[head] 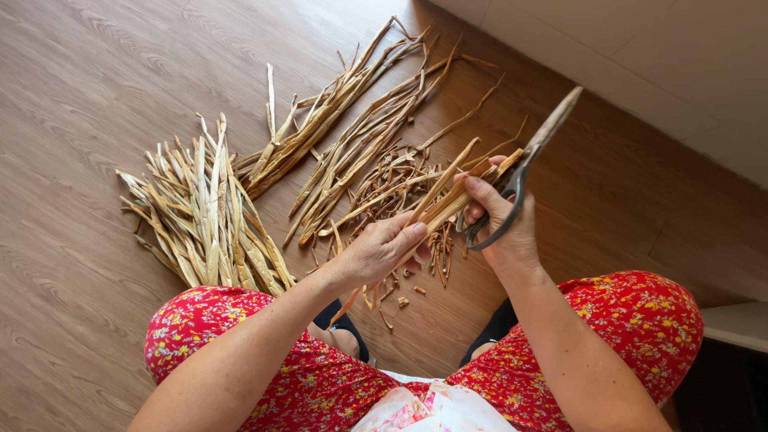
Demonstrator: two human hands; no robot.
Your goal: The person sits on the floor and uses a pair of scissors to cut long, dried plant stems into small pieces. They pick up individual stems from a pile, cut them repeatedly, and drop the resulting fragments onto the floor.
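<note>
Left hand (382,246): pinches a bundle of dry strips (440,200) above the floor (72,96), steadying its ends toward the blades. Right hand (500,220): closed through the handles of scissors (524,160), blades closed, beside the bundle. Sorted pile (204,216) lies left; long strips (352,120) beyond; scraps (400,298) below.

Brown wood floor (88,72) under me, a fat pile of dry leaf strips (204,216) on my left, two long loose bunches (352,120) farther out, little cut bits (400,298) near my knees
</note>
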